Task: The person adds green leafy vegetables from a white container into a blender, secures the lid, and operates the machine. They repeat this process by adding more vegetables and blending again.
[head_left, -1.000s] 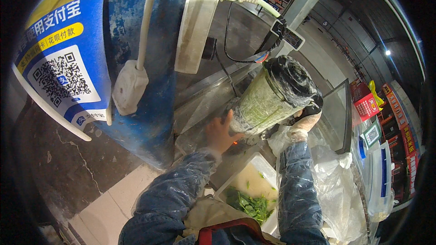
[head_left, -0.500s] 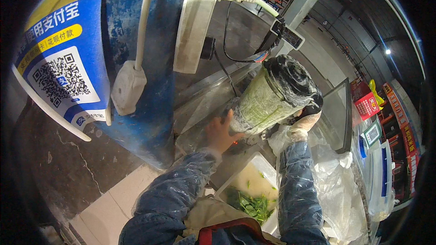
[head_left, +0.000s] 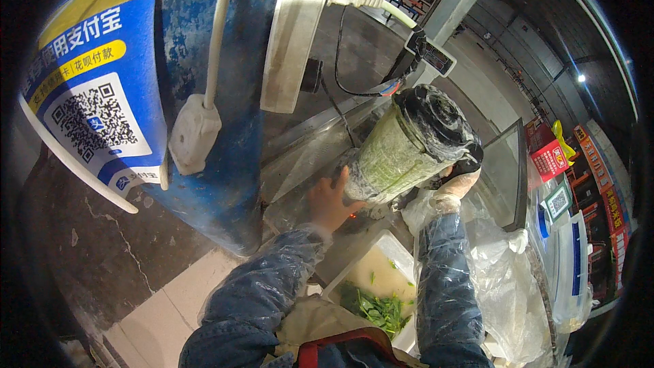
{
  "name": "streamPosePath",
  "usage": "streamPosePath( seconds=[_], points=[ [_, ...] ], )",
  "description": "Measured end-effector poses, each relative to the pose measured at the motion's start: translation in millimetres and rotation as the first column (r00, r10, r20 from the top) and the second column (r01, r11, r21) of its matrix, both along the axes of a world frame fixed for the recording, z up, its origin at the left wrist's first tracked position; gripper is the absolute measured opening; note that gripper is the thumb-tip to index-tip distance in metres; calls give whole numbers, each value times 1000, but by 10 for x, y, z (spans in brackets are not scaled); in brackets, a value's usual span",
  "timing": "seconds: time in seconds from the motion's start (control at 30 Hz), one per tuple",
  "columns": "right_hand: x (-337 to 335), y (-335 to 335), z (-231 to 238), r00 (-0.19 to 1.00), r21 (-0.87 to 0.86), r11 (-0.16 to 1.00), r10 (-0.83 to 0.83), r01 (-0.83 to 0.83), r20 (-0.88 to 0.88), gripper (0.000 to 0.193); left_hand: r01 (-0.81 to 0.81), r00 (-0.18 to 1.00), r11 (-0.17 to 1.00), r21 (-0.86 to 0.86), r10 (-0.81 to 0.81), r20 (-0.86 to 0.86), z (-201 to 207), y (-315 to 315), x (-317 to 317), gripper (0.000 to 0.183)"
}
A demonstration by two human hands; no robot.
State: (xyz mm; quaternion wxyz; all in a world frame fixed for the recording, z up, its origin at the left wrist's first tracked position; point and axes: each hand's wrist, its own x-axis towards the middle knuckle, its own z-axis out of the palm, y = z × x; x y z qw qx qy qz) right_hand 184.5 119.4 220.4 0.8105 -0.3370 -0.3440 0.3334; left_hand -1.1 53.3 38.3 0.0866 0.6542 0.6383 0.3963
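A blender jar (head_left: 402,153) with pale green contents and streaked, powdery-looking walls stands in front of me, topped by a black lid (head_left: 439,114). My right hand (head_left: 458,189), in a thin clear glove, is closed at the jar's black handle on the right; part of its fingers is behind the jar. My left hand (head_left: 331,203) rests against the lower left of the blender, thumb and fingers spread, beside a small red light low on the base. Clear plastic sleeves cover both forearms. Below the blender, a white tub (head_left: 395,249) holds cloudy liquid and green leaves (head_left: 381,312).
At the left stand a blue drum (head_left: 211,48) and a blue payment sign (head_left: 95,95), with a white plug (head_left: 196,135) hanging from a cord. A pale post (head_left: 293,41) rises behind. Clear plastic bags (head_left: 507,272) and a red box (head_left: 548,157) are on the right.
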Motion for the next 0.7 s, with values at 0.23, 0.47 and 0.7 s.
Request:
streamPosePath(
  seconds=[0.23, 0.47, 0.7],
  points=[
    [-18, 2, 1, 1000, -4, 1000, -17, 17, 1, 21, -27, 1000, 999, 41, 27, 3, -16, 7, 10, 88],
    [280, 198, -244, 995, -100, 995, 13, -23, -100, 33, 84, 996, 994, -66, -81, 45, -10, 45, -26, 95],
    [422, 1, -591, 487, -171, 611, -399, 773, 777, 58, 97, 995, 983, -158, -95, 25, 170, 45, -58, 107]
  ],
)
